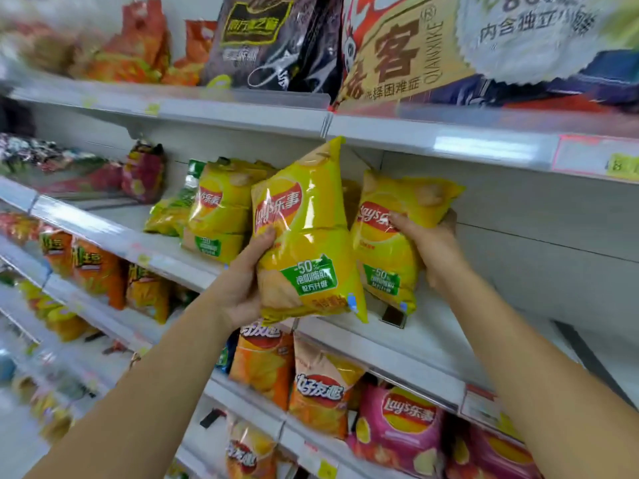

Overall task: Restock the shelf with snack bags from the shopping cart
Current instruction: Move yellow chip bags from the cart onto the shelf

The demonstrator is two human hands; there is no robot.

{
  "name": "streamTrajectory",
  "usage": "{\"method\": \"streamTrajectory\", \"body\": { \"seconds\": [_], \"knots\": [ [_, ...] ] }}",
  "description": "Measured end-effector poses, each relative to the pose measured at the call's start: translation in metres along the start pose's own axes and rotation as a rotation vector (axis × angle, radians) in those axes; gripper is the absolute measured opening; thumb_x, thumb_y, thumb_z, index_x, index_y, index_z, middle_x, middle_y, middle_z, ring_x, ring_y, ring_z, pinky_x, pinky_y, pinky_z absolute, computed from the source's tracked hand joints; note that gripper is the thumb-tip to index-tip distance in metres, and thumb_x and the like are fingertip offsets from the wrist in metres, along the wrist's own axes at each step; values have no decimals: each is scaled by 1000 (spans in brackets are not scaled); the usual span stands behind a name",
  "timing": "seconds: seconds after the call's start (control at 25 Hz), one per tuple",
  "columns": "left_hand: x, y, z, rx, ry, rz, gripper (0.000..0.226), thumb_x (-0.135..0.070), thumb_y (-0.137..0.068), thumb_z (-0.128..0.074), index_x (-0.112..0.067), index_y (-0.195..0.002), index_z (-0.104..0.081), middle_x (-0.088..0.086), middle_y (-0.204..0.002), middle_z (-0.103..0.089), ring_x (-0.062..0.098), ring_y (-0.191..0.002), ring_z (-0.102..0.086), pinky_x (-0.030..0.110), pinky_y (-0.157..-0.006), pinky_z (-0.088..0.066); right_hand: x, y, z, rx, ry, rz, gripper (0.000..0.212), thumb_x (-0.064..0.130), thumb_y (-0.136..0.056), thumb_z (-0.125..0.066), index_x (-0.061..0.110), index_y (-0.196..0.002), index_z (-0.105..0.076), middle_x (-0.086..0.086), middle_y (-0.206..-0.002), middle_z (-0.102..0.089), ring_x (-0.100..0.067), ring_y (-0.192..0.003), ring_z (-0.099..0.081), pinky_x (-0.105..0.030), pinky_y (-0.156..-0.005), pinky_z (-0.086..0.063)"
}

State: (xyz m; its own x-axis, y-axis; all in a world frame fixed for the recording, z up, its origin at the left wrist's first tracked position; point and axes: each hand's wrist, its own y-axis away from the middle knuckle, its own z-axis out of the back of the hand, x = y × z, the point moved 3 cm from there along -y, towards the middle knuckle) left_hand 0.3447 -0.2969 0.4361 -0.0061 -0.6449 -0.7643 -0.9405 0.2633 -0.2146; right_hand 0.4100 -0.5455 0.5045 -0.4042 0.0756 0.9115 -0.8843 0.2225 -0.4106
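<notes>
My left hand (243,281) grips a yellow Lay's chip bag (306,236) by its left edge and holds it upright in front of the middle shelf (415,344). My right hand (428,243) grips a second yellow Lay's bag (397,216) from its right side; that bag stands on the shelf, to the right of the first. A row of the same yellow bags (221,209) stands further left on this shelf. The shopping cart is out of view.
The shelf stretch right of my right hand is bare white board (518,271). A small black divider clip (394,318) sits under the right bag. Orange and pink chip bags (408,423) fill the shelf below; big dark and red bags (397,50) overhang from above.
</notes>
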Motion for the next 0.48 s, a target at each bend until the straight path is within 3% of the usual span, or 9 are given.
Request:
{"method": "streamTrajectory", "body": {
  "seconds": [0.2, 0.24, 0.36, 0.4, 0.48],
  "knots": [
    [-3, 19, 39, -108, -152, 67, 92, -42, -32, -99, -18, -115, -68, 17, -117, -70, 34, -98, -71, 51, -76, -60, -15, -28, -12, 40, -35, -44, 77, 26, -76, -81, 19, -138, -35, 1, -119, -58, -12, -89, -63, -25, -64, -52],
    [0, 25, 44, -135, -185, 99, 83, -41, -36, -98, -17, -111, -70, 16, -114, -72, 33, -95, -72, 48, -72, -61, -16, -34, -13, 32, -37, -28, 77, 26, -76, -80, 20, -139, -35, 2, -118, -57, -14, -92, -62, -25, -66, -51],
    [9, 35, 48, -180, -256, 160, 44, -36, -74, -78, -15, -110, -66, 14, -104, -75, 28, -85, -74, 38, -65, -61, -17, -43, -13, 36, -42, 28, 78, 25, -77, -79, 21, -140, -34, 2, -122, -58, -19, -103, -63, -36, -81, -55],
    [10, 37, 49, -192, -268, 163, 39, -36, -78, -75, -14, -109, -66, 14, -102, -75, 27, -83, -75, 37, -64, -61, -20, -44, -13, 33, -28, 30, 78, 26, -78, -79, 21, -140, -33, 1, -123, -57, -19, -105, -62, -37, -84, -54],
    [8, 38, 52, -197, -259, 159, 51, -41, -62, -86, -14, -103, -73, 15, -103, -75, 29, -84, -74, 39, -64, -61, -26, -41, -15, 25, 74, 31, 80, 34, -79, -77, 21, -143, -29, 1, -129, -55, -19, -109, -59, -33, -86, -50]
  ]
}}
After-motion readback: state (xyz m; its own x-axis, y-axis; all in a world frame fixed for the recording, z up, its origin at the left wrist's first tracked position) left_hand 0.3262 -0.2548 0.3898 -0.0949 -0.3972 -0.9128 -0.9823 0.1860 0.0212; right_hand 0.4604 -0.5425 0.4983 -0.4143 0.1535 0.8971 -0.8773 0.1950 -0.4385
